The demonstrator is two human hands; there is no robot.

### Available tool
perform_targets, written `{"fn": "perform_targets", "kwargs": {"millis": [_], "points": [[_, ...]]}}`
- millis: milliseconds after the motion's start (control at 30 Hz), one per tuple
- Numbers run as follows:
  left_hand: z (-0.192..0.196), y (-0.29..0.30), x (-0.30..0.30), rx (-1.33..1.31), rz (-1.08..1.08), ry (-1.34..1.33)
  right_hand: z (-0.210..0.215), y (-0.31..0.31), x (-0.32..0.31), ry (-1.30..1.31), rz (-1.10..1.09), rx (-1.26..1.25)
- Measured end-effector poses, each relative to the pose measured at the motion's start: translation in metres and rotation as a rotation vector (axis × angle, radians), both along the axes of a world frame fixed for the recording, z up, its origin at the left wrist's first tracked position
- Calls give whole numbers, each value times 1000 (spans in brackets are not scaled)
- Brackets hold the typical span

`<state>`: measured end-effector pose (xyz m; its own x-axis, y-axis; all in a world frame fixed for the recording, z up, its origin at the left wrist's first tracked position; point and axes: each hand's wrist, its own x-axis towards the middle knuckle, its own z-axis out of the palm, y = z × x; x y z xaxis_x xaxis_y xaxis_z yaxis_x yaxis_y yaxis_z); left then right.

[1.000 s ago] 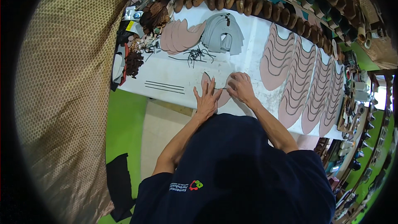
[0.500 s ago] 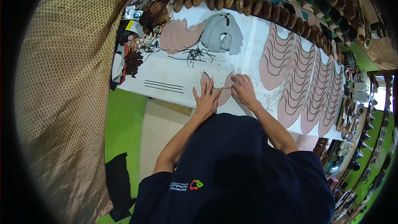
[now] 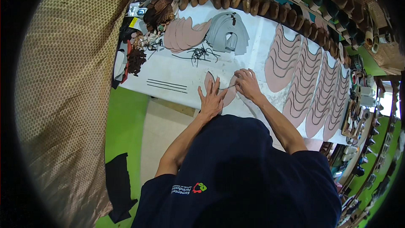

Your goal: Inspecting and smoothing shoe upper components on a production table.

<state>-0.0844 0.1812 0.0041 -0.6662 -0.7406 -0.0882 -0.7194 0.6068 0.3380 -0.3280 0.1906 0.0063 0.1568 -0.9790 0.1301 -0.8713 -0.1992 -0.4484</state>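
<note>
A pinkish-brown curved leather piece (image 3: 230, 95) lies flat on the white worktable (image 3: 177, 74) at its near edge. My left hand (image 3: 212, 99) presses on it with fingers spread. My right hand (image 3: 247, 84) sits at the piece's right side, fingers curled around a thin tool whose tip reaches left over the leather. The tool is too small to name.
Stacks of pink leather pieces (image 3: 185, 33) and grey pieces (image 3: 228, 33) lie at the back. Rows of overlapping pink pieces (image 3: 303, 80) cover the right side. Black cords (image 3: 202, 54), thin dark strips (image 3: 166, 85), brown shoe lasts (image 3: 236, 0) along the far edge, a green floor (image 3: 122, 126).
My right hand has shifted slightly along the leather piece with the thin tool. My left hand stays pressed on the piece.
</note>
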Motion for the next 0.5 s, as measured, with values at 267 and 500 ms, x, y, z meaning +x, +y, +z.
{"fn": "perform_targets", "kwargs": {"millis": [267,500], "points": [[6,-5,-9,-6,3,20,1,-7,-2,35,30,38],[4,-7,-6,-2,-29,-47,0,-9,-3,39,37,53]]}}
